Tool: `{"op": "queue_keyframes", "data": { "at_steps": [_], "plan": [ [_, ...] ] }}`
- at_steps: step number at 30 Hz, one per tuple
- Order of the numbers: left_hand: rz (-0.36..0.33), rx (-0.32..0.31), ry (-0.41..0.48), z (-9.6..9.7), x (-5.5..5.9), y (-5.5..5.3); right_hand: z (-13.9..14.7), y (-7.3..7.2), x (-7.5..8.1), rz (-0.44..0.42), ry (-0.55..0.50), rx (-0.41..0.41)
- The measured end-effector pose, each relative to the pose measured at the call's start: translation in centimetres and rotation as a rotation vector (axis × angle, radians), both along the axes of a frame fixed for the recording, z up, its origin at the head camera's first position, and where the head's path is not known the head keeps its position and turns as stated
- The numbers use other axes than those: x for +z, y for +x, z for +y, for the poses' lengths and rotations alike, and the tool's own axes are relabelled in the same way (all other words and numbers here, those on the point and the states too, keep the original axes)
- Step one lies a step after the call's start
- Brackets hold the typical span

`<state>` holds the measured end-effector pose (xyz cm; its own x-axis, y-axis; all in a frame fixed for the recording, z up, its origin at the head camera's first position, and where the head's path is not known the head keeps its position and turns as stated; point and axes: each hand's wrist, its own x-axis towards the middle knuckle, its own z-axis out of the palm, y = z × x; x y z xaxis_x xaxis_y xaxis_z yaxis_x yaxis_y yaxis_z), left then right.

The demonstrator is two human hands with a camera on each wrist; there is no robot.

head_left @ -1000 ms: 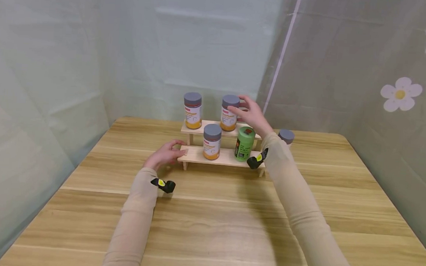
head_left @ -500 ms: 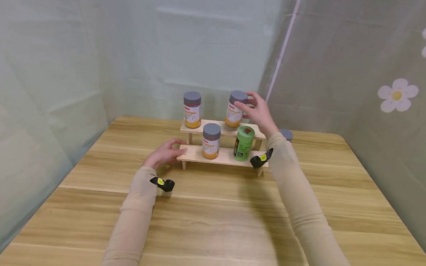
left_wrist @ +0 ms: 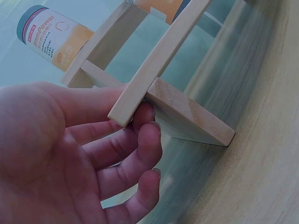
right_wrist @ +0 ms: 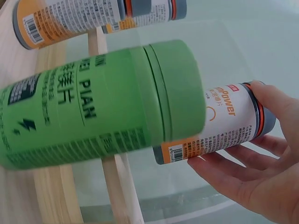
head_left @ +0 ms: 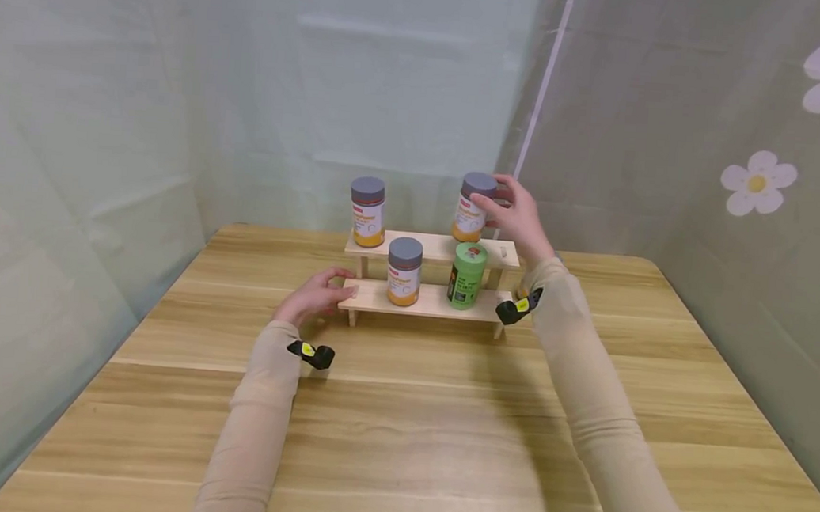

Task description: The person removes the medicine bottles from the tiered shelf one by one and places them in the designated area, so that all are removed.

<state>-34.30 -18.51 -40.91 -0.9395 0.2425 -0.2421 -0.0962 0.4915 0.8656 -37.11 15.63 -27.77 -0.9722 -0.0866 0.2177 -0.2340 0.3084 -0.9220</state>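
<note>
My right hand (head_left: pixel 520 216) grips a grey-capped supplement bottle (head_left: pixel 471 217) with a white and orange label, thumb on one side and fingers on the other. It hangs just above the right part of the two-tier wooden rack's upper shelf (head_left: pixel 418 245). Below it, a green bottle (head_left: pixel 467 277) stands on the lower shelf (head_left: pixel 433 307); it covers part of the held bottle in the right wrist view. With thumb on top and fingertips beneath, my left hand (left_wrist: pixel 51 149) pinches the lower shelf's left end (left_wrist: pixel 128 103).
One grey-capped bottle (head_left: pixel 367 213) stands at the upper shelf's left end. Another bottle (head_left: pixel 405 273) is mid-left on the lower shelf. A further bottle is almost wholly hidden behind my right wrist. The wooden table (head_left: pixel 382 444) runs to curtains (head_left: pixel 391 112) behind.
My right hand has lifted the grey-capped bottle slightly off the upper shelf and carried it to the right. The left hand keeps its hold on the rack.
</note>
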Motion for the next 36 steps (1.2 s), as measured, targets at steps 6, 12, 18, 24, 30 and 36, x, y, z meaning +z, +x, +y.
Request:
{"op": "queue_keyframes", "data": {
  "at_steps": [6,12,18,24,30,36],
  "plan": [
    [-0.007,0.0,0.008,0.0,0.2,0.0,0.9,0.3,0.1,-0.006,0.025,-0.04],
    [0.002,-0.001,0.014,-0.1,0.1,-0.2,1.5,0.7,0.1,0.012,0.032,-0.06],
    [0.004,-0.001,0.023,-0.2,0.1,-0.1,2.3,0.9,0.2,0.034,0.028,-0.079],
    [-0.021,-0.014,0.033,0.0,1.1,0.4,3.3,1.0,0.1,0.035,-0.001,-0.093],
    [-0.022,-0.009,0.026,-0.2,0.2,-0.2,4.2,1.4,-0.2,0.03,-0.019,-0.13],
    [-0.059,-0.009,0.047,-0.1,1.5,0.5,5.1,1.9,-0.6,0.031,-0.005,-0.165]
  ]
}}
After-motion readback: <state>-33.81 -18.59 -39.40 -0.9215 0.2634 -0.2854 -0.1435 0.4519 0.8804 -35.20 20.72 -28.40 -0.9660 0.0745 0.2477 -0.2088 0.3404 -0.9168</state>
